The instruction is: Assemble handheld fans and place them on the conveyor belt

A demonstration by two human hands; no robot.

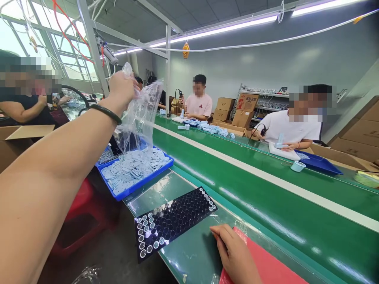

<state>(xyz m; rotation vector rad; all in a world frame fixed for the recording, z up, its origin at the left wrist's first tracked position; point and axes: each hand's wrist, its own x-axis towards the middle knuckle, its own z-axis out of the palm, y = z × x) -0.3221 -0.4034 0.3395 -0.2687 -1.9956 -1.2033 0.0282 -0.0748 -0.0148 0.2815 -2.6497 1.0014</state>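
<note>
Clear plastic bag point(142, 114), pinched in the left hand point(122, 88), hangs over the blue plastic tray point(136, 191) of pale round discs point(133, 167); best to keep its mouth inside the rim. Right hand point(235, 252), grip spread, rests on the flat red sheet point(272, 268).

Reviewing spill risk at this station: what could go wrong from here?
1. The left hand holds the bag high above the blue tray, already heaped with discs; any falling could bounce over the rim.
2. The black sheet overhangs the edge of the table, so a knock might tip it off.
</note>
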